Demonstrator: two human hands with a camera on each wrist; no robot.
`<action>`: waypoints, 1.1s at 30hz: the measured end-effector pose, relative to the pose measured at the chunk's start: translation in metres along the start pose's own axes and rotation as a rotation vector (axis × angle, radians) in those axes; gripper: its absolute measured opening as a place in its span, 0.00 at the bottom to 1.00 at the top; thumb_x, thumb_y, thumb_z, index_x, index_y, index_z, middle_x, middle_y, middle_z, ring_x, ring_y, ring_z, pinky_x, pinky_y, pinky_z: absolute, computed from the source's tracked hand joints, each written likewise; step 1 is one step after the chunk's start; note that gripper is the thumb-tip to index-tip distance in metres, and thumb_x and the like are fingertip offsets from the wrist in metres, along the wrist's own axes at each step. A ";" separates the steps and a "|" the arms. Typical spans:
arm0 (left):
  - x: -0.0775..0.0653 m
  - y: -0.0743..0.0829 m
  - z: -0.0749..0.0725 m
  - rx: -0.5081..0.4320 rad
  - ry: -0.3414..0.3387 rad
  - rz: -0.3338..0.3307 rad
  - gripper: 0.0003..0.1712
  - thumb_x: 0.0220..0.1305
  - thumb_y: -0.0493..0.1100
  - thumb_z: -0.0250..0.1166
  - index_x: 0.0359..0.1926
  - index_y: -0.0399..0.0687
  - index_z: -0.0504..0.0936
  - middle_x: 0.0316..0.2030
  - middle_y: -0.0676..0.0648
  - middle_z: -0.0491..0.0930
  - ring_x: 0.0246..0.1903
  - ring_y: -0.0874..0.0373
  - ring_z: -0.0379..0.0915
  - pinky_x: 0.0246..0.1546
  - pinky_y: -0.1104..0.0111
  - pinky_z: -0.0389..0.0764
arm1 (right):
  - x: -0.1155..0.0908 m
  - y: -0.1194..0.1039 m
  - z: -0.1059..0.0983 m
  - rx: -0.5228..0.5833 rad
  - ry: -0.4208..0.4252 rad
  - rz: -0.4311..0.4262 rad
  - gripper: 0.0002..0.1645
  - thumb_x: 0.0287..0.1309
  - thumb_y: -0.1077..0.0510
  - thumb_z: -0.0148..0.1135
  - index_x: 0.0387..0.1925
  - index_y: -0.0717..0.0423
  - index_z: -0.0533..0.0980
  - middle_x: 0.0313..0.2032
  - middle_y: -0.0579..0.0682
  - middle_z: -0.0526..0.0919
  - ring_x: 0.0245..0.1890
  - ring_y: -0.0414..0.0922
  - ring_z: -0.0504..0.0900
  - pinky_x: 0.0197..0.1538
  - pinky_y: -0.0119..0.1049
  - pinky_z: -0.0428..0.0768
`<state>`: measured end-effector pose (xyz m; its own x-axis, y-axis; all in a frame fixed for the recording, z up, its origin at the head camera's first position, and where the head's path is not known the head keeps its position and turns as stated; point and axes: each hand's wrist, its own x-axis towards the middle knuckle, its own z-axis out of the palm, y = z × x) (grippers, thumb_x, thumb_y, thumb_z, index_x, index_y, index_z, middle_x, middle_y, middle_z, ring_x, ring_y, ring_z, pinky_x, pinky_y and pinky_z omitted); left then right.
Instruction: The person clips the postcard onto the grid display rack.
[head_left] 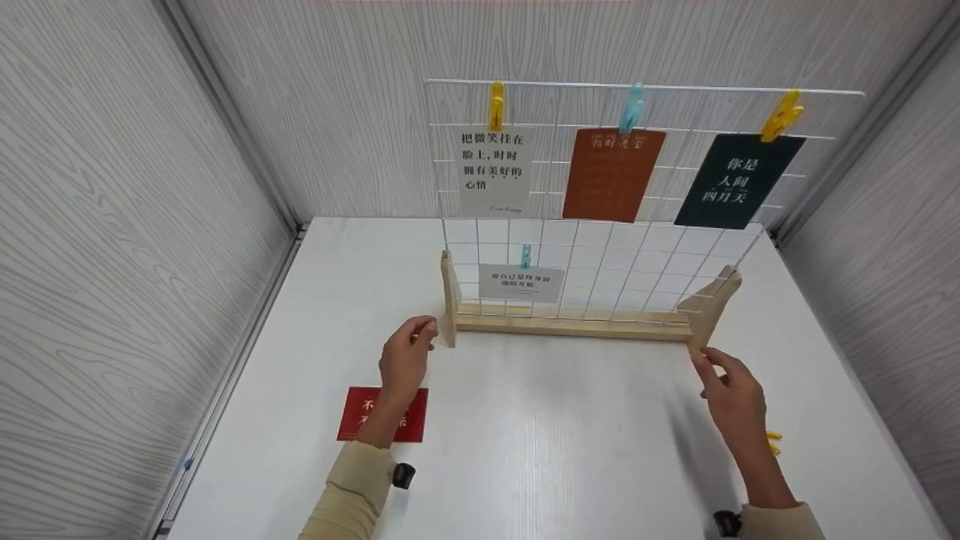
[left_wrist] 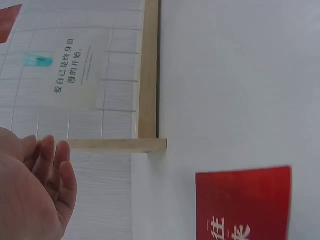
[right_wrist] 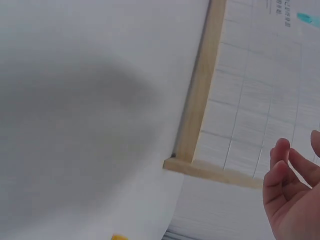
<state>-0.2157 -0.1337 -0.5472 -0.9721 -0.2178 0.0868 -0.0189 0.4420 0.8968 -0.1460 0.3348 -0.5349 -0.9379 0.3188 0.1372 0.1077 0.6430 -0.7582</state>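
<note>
A white wire grid (head_left: 562, 84) stands in a wooden base (head_left: 574, 328). My left hand (head_left: 405, 358) hovers beside the base's left foot, its fingers loosely bent around nothing. By the right foot is my right hand (head_left: 735, 401), likewise loosely bent and holding nothing; in the right wrist view its fingertips (right_wrist: 282, 145) are apart from the thumb. Along the grid's upper part hang a white card (head_left: 495, 176), an orange-brown card (head_left: 611, 180) and a dark green card (head_left: 739, 184). Lower left hangs a small white card (head_left: 521, 291) under a light blue clip (head_left: 526, 256).
A red card (head_left: 412, 421) lies on the white table (head_left: 555, 450), partly under my left forearm. Something yellow (head_left: 775, 436) lies right of my right wrist, mostly hidden. Grey wood-grain panels (head_left: 315, 112) enclose the back and both sides.
</note>
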 end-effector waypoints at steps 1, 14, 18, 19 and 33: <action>-0.001 -0.001 -0.004 0.009 -0.007 -0.009 0.18 0.74 0.56 0.59 0.56 0.56 0.83 0.42 0.54 0.85 0.39 0.58 0.80 0.38 0.63 0.75 | -0.001 0.006 -0.004 -0.009 -0.007 -0.003 0.34 0.71 0.36 0.53 0.65 0.54 0.75 0.55 0.55 0.80 0.28 0.38 0.79 0.30 0.29 0.75; -0.010 -0.042 -0.052 0.195 -0.052 -0.096 0.18 0.74 0.54 0.58 0.59 0.57 0.81 0.54 0.52 0.84 0.47 0.54 0.81 0.47 0.57 0.77 | -0.008 0.067 -0.053 -0.282 -0.135 -0.003 0.38 0.69 0.38 0.59 0.67 0.61 0.70 0.65 0.67 0.71 0.43 0.55 0.80 0.33 0.37 0.73; -0.014 -0.054 -0.066 0.237 -0.088 -0.126 0.19 0.75 0.52 0.58 0.61 0.55 0.80 0.58 0.49 0.82 0.52 0.51 0.77 0.51 0.53 0.75 | -0.007 0.080 -0.063 -0.339 -0.217 0.011 0.40 0.68 0.40 0.61 0.69 0.63 0.67 0.66 0.71 0.67 0.48 0.63 0.79 0.36 0.46 0.78; -0.015 -0.057 -0.070 0.242 -0.100 -0.134 0.19 0.75 0.52 0.58 0.62 0.55 0.80 0.58 0.49 0.81 0.53 0.51 0.76 0.52 0.52 0.74 | -0.006 0.083 -0.065 -0.350 -0.239 0.017 0.41 0.68 0.39 0.61 0.69 0.64 0.66 0.67 0.72 0.66 0.49 0.64 0.79 0.37 0.49 0.78; -0.025 -0.098 -0.104 0.313 -0.216 -0.193 0.22 0.74 0.41 0.57 0.66 0.43 0.76 0.65 0.35 0.74 0.65 0.37 0.69 0.62 0.42 0.70 | -0.002 0.111 -0.081 -0.505 -0.512 0.134 0.52 0.62 0.33 0.64 0.70 0.67 0.60 0.63 0.77 0.65 0.61 0.75 0.68 0.49 0.65 0.77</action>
<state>-0.1652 -0.2616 -0.5921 -0.9698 -0.1500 -0.1923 -0.2430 0.6609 0.7101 -0.1052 0.4618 -0.5671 -0.9293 0.1316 -0.3451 0.2558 0.9032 -0.3446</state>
